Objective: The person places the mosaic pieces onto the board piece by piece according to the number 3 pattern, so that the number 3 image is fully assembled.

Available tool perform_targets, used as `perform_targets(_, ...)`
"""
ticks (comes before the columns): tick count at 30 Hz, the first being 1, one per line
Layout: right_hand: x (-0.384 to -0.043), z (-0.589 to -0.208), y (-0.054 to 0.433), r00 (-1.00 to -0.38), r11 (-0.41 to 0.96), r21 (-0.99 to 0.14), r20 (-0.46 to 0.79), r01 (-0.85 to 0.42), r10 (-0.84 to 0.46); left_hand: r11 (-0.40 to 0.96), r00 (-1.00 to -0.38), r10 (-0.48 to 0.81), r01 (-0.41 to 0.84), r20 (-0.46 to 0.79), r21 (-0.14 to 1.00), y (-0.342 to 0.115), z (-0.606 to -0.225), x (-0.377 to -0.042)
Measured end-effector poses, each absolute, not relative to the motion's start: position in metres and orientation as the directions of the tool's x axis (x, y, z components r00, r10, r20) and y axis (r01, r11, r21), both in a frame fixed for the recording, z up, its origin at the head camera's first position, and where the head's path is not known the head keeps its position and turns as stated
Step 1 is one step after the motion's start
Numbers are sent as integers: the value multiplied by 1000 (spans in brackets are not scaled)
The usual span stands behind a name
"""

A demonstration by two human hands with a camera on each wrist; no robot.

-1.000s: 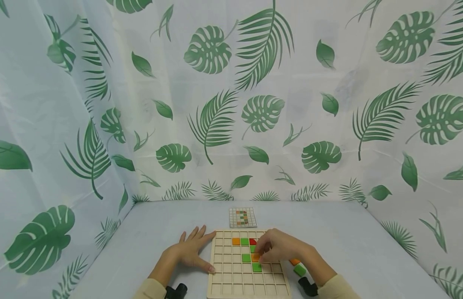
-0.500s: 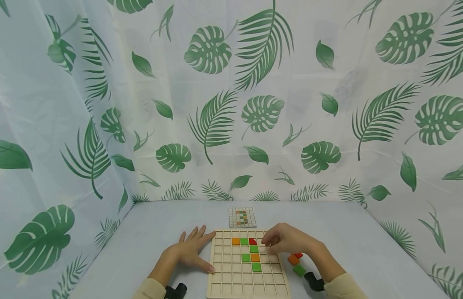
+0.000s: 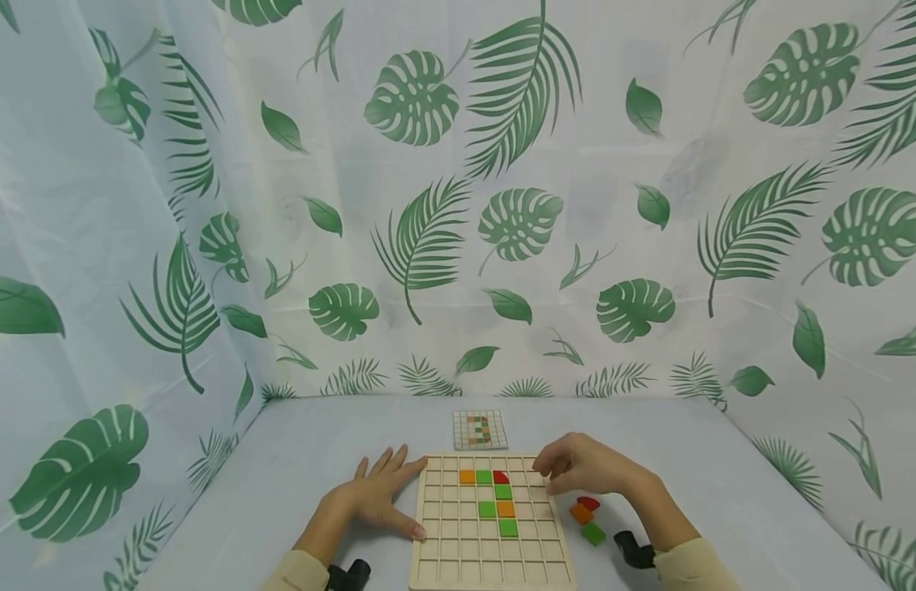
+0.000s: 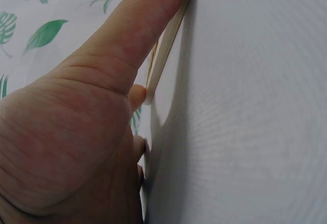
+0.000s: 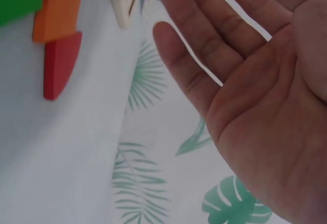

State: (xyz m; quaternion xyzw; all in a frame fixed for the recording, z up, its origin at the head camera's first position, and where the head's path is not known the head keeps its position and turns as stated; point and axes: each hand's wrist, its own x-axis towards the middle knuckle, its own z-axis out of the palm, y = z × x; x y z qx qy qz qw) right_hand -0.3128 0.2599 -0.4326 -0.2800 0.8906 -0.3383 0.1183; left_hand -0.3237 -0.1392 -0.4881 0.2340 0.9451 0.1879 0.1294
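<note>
A light wooden grid board [image 3: 458,552] lies flat, with several colored tiles set in its squares: orange [image 3: 467,478], green [image 3: 483,478] and a round-cornered red tile [image 3: 500,477] in a row, more green and orange below. Spread wide, my left hand [image 3: 377,497] steadies the board's left side, thumb and index finger at its edge; the left wrist view shows the thumb [image 4: 133,24] against that edge. My right hand [image 3: 587,466] hovers over the board's upper right edge, fingers loosely bent. In the right wrist view its palm [image 5: 255,101] and fingers hold nothing.
Right of the board lie three loose tiles: red [image 3: 588,502], orange [image 3: 581,514] and green [image 3: 593,533]. Behind the board is a small card [image 3: 480,430] printed with a colored grid pattern. A leaf-print curtain [image 3: 428,345] rises at the white table's back edge.
My right hand has drawn back from the orange tile on the board, moving right and away toward the board's upper right edge. The loose red tile has come into sight. My left hand stays put.
</note>
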Motion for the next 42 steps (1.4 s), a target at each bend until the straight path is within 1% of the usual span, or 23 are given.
perform_targets(10, -310, -427, 275, -838, 671, -632, -61, -388, -542, 826, -860, 485, 390, -160, 408, -138, -488, -324)
perform_targets(20, -311, -427, 283, -845, 683, -637, -92, -356, -526, 826, -860, 484, 389, -160, 408, -138, -488, -324)
perform_targets(27, -311, -432, 290, -881, 762, -593, -178, -260, -439, 835, -867, 471, 379, -161, 400, -138, -489, -325)
perform_targets(30, -311, -434, 293, -887, 780, -582, -204, -231, -415, 835, -868, 470, 377, -161, 401, -137, -489, -325)
perform_targets(42, -314, -439, 299, -881, 791, -564, -220, -236, -419, 820, -860, 485, 383, -160, 424, -138, -490, -325)
